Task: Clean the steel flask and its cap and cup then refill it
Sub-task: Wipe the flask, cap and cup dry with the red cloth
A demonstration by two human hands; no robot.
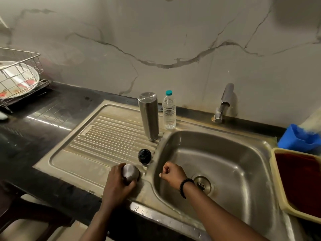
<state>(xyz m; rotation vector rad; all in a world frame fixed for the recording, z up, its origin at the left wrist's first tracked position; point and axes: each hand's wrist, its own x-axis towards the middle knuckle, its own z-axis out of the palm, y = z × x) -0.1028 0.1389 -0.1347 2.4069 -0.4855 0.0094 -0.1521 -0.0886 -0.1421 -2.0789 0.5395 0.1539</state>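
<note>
Your left hand (116,181) grips the steel cup (130,172) on the drainboard (83,162). Your right hand (172,173) is fisted, empty, above the basin. Cap (144,156) at 1 o'clock of the cup; inverted flask (149,115) at 12.

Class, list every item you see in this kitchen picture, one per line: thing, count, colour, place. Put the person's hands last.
steel flask: 1, silver, upside down on drainboard
cap: 1, black, on drainboard near basin
cup: 1, steel, upside down on drainboard
water bottle: 1, clear with teal lid, behind basin
sink: 1, steel
tap: 1, chrome, by wall
dish rack: 1, wire, far left
plate: 1, white, in rack
tub: 1, yellowish, right
blue container: 1, right
left hand: grips cup
right hand: curled, over basin
</note>
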